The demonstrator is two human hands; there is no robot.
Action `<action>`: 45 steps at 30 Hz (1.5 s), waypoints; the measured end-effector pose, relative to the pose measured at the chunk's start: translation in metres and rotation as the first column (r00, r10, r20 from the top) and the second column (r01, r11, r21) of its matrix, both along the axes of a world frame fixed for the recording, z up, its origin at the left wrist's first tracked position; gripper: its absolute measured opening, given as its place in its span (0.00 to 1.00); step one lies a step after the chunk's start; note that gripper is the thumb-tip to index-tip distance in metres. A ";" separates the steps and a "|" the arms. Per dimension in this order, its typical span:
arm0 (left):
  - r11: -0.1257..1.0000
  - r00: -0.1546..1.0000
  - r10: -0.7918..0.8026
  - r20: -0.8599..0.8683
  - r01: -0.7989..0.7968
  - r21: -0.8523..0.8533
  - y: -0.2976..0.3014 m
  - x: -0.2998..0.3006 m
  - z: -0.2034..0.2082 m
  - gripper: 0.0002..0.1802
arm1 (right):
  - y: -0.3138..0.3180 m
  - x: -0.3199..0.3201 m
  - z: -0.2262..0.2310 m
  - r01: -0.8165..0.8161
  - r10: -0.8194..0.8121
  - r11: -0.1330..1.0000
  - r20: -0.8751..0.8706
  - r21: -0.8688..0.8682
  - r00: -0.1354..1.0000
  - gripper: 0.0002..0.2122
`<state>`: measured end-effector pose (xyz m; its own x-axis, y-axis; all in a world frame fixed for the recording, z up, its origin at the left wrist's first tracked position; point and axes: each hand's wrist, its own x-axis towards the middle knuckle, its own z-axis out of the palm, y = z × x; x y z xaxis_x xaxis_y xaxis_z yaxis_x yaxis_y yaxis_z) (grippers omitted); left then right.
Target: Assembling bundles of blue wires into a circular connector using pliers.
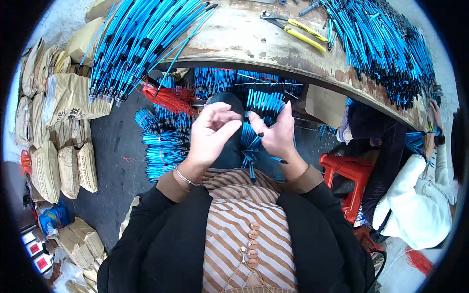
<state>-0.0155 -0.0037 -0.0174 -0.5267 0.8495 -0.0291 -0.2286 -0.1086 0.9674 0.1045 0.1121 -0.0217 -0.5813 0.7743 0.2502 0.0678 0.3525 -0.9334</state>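
My left hand (211,131) is raised in front of my chest, fingers curled, thumb and fingertips pinched together; what it pinches is too small to tell. My right hand (276,132) is close beside it, closed around a bunch of thin blue wires with black tips (251,146) that hang down toward my lap. One black tip pokes out between the two hands. A silver bracelet (182,176) sits on my left wrist. Below the hands, more blue wire bundles (163,141) lie on the dark floor.
A worn wooden table (244,39) curves across the top, holding two large piles of blue wires (137,39) (386,44) and yellow-handled pliers (303,31). Red ties (168,97) lie under it. Brown paper sacks (58,127) are stacked at left. Another person in white (420,200) sits right beside a red stool (349,171).
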 end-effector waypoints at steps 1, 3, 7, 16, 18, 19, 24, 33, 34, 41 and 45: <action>0.997 0.995 0.080 -0.055 -0.080 -0.004 -0.002 -0.003 0.000 0.24 | 0.000 -0.002 0.001 0.026 -0.026 1.000 0.013 -0.004 1.000 0.23; 1.000 0.999 -0.002 -0.052 0.003 0.015 0.014 -0.002 0.014 0.23 | 0.001 0.002 -0.004 0.023 -0.022 0.999 -0.005 0.043 1.000 0.22; 0.977 0.979 -0.201 -0.026 0.202 0.073 0.032 -0.010 0.050 0.22 | -0.010 -0.002 0.001 -0.034 0.040 0.982 -0.026 0.188 0.999 0.21; 0.967 0.977 -0.212 -0.004 0.210 -0.145 0.037 -0.022 0.041 0.19 | -0.018 -0.011 0.014 0.090 -0.088 0.993 0.038 -0.076 0.995 0.12; 0.990 0.991 -0.130 0.025 0.131 -0.054 0.040 -0.019 0.041 0.18 | -0.016 -0.011 0.017 0.089 -0.083 0.990 0.057 -0.111 0.995 0.12; 0.998 0.996 -0.054 0.065 0.051 0.037 0.042 -0.018 0.041 0.16 | -0.014 -0.011 0.019 0.093 -0.082 0.985 0.080 -0.146 0.993 0.11; 0.929 0.986 0.149 0.076 -0.166 0.332 0.046 -0.024 0.046 0.13 | -0.012 -0.013 0.023 0.094 -0.089 0.993 0.073 -0.077 0.993 0.09; 0.985 0.839 0.119 -0.531 -0.033 0.168 0.048 -0.041 0.048 0.08 | -0.010 -0.012 0.018 0.084 -0.067 0.988 0.129 -0.131 0.989 0.08; 0.987 0.863 0.095 -0.497 -0.016 0.162 0.048 -0.041 0.048 0.08 | -0.010 -0.012 0.018 0.083 -0.068 0.988 0.119 -0.132 0.991 0.08; 0.995 0.984 0.034 -0.174 -0.017 0.099 0.056 -0.043 0.051 0.09 | 0.001 -0.014 0.018 0.068 -0.048 0.983 0.118 -0.171 0.992 0.08; 0.991 0.759 -0.013 -0.651 0.095 0.091 0.059 -0.054 0.050 0.13 | 0.007 -0.016 0.012 0.040 -0.011 0.981 0.148 -0.192 0.989 0.08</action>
